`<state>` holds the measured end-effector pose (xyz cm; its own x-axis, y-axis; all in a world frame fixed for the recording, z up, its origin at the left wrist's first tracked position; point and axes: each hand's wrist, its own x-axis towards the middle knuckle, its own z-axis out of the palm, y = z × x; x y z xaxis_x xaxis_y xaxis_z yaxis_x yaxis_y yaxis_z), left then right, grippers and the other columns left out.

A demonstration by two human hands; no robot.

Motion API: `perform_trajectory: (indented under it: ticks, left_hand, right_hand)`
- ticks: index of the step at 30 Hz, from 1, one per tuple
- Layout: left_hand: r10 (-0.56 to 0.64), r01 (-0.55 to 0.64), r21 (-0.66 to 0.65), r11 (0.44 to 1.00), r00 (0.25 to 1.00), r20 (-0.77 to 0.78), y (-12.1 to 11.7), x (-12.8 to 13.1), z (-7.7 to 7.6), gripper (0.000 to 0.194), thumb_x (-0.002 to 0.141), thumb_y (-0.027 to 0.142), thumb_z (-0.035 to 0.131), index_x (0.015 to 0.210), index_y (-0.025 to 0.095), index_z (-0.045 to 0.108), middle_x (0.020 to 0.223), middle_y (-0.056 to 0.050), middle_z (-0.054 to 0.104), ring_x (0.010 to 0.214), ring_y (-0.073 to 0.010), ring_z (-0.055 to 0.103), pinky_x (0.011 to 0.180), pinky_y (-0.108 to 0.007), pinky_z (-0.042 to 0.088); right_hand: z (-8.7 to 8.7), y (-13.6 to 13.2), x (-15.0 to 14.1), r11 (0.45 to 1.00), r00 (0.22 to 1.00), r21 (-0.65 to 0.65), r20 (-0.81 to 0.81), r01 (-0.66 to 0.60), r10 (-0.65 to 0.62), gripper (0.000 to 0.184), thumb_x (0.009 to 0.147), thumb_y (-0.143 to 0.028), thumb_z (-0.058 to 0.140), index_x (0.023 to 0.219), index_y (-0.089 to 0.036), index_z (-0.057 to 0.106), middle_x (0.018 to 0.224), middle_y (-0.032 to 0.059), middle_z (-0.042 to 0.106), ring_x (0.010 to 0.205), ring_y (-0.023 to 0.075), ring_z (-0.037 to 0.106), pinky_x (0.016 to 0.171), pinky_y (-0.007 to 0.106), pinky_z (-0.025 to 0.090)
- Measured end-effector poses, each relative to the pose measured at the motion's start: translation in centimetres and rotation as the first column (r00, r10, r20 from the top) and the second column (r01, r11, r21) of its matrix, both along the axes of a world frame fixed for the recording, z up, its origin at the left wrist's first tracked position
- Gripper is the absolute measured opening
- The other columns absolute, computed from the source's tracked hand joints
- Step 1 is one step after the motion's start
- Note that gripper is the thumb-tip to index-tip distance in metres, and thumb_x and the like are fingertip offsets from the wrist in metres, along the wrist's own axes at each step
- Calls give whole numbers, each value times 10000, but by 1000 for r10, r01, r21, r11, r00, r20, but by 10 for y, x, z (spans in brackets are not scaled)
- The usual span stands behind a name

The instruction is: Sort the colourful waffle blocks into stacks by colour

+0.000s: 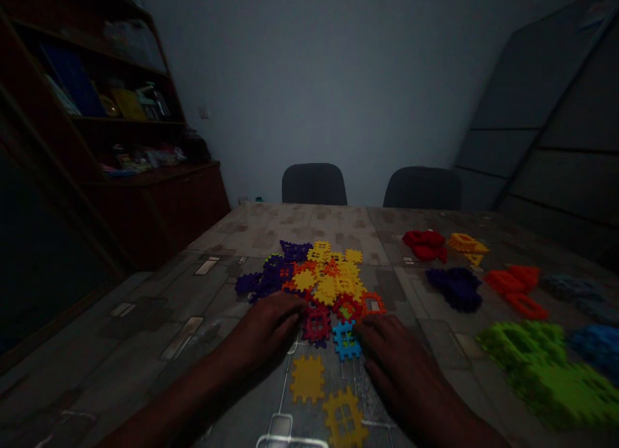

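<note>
A pile of toothed plastic building tiles lies mid-table, with yellow tiles [345,280] on the right and dark purple tiles [271,275] on the left. My left hand [273,319] rests at the pile's front left edge, fingers loosely bent and thumb apart; its fingertips are beside a pinkish-red window tile [316,325]. My right hand [394,345] is open, its fingertips at the right edge of a light blue window tile [346,340]. Just beyond them lies an orange frame tile [373,304]. Nearer me are a solid yellow tile [307,379] and a yellow window tile [345,419].
Colour-sorted heaps stand to the right: red [425,244], yellow-orange [468,245], dark purple [454,287], orange [515,285], lime green [551,364] and blue [597,348]. Two chairs [314,182] face me across the patterned table [232,248]. A shelf unit [159,184] is at left.
</note>
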<state>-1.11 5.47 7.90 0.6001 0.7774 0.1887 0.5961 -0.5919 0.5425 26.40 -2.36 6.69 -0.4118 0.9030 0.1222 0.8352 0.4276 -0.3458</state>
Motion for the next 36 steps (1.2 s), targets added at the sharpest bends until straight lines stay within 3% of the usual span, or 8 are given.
perform_trajectory:
  ticks: [4, 8, 13, 18, 23, 26, 30, 36]
  left_hand:
    - [15, -15, 68, 998, 1000, -1, 11, 13, -4, 303, 986, 210, 429, 1183, 199, 658, 1193, -91, 710, 1113, -249, 638, 992, -383, 485]
    - [51, -45, 121, 992, 998, -46, 24, 37, 1, 372, 927, 194, 564, 1294, 153, 607, 1304, -143, 662, 1212, -296, 602, 1058, -435, 459]
    - [-16, 39, 147, 988, 989, -149, 51, 73, 8, 412, 910, 134, 653, 1317, 170, 597, 1360, -128, 639, 1279, -281, 570, 1111, -433, 434]
    - [-138, 171, 96, 981, 950, -282, 74, 96, 11, 276, 921, 229, 740, 1176, 161, 660, 1211, -82, 688, 1143, -271, 649, 1011, -502, 520]
    - [-66, 89, 66, 994, 955, -290, 81, 97, 14, 152, 983, 304, 676, 1015, 155, 680, 1038, -47, 698, 952, -219, 684, 890, -439, 567]
    - [-19, 29, 50, 998, 979, -202, 70, 90, 21, 96, 980, 214, 639, 1042, 154, 682, 1036, -56, 701, 1004, -231, 665, 936, -439, 522]
    - [-30, 27, -77, 997, 999, -37, 35, 66, 29, 354, 941, 159, 592, 1292, 188, 628, 1000, -44, 735, 889, -196, 679, 812, -308, 511]
    - [-33, 89, -392, 916, 988, 148, -26, 15, 10, 291, 886, 250, 557, 1119, 187, 720, 945, -39, 747, 787, -175, 667, 652, -242, 491]
  right_hand:
    - [-2, 0, -4, 998, 996, 3, 56, -65, 65, 543, 893, -53, 505, 1409, -209, 565, 1495, 123, 538, 1342, 309, 482, 1120, 536, 403]
    - [-4, 2, 0, 999, 999, 16, 0, -44, 44, 411, 910, -96, 530, 1285, -215, 651, 1422, 107, 598, 1304, 290, 513, 1132, 509, 384]
    - [-5, 2, 5, 999, 995, 20, -87, -37, 39, 356, 901, -96, 540, 1208, -222, 668, 1304, 97, 645, 1204, 261, 562, 1072, 449, 429]
    - [-8, 8, 8, 1000, 999, 15, -30, -15, 15, 375, 879, -89, 545, 1204, -230, 667, 1302, 95, 656, 1203, 269, 576, 1075, 462, 414]
    - [-3, 13, 14, 995, 991, -9, 90, 98, -97, 434, 845, -69, 569, 1247, -198, 668, 1302, 118, 665, 1217, 307, 571, 1083, 509, 388]
    - [1, 15, 17, 995, 992, -17, 76, 101, -100, 359, 886, -92, 559, 1211, -189, 677, 1265, 119, 679, 1178, 298, 583, 1065, 493, 396]
    - [5, 13, 19, 996, 996, -4, -26, 91, -91, 272, 936, -134, 524, 1155, -205, 670, 1165, 103, 704, 1084, 272, 605, 991, 454, 438]
    - [10, 3, 12, 998, 989, -40, -134, 49, -54, 272, 956, -167, 494, 1151, -221, 675, 1124, 96, 715, 1035, 256, 629, 924, 414, 476]
